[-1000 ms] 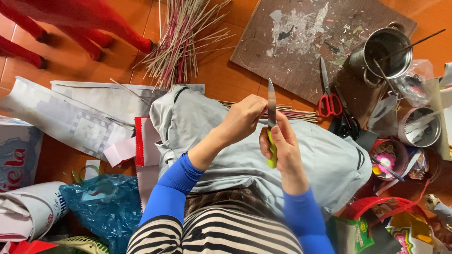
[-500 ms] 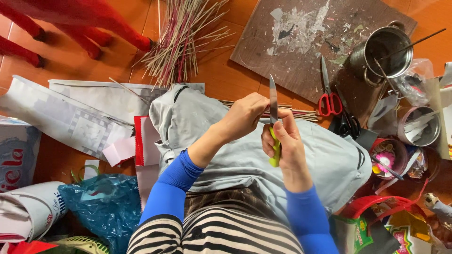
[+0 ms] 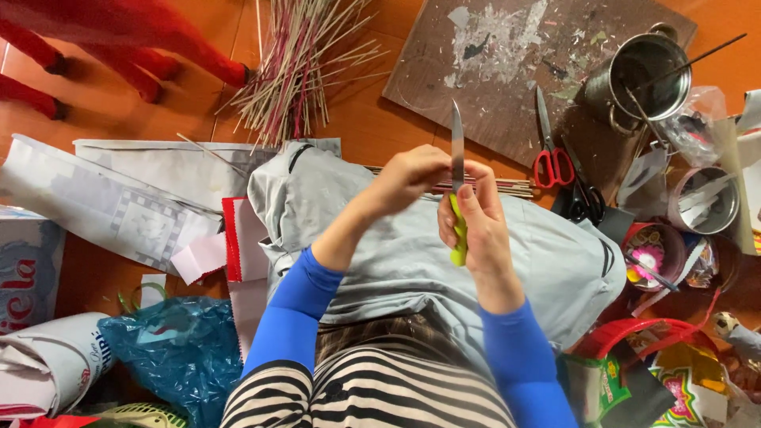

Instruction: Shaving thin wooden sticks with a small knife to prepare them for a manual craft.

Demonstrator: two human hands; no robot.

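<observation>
Nearest the camera are a black-and-white striped top (image 3: 372,396) and 2 blue sleeves (image 3: 289,317) reaching up over a pale grey cloth (image 3: 555,261) spread across the lap. At the centre, the right hand (image 3: 479,234) is clenched around the yellow-green handle of a knife (image 3: 457,186), whose steel blade points straight up toward 12 o'clock. Just to its 9 o'clock, the left hand (image 3: 408,178) has its fingers pinched together right beside the blade; something thin may be between them, but I cannot tell what. A row of thin sticks (image 3: 507,188) lies on the cloth just behind both hands. Out at 9 o'clock lie folded newspapers (image 3: 119,198), with a blue plastic bag (image 3: 170,349) at 8 o'clock. At 3 o'clock stand small round tubs (image 3: 701,202) of odds and ends. Farther off, at 1 o'clock, red-handled scissors (image 3: 551,150) rest on a paint-smeared brown board (image 3: 507,63), and a metal pot (image 3: 638,75) stands at 2 o'clock. At 11 o'clock a loose bundle of pink and pale sticks (image 3: 297,71) fans over the orange floor (image 3: 119,111).
</observation>
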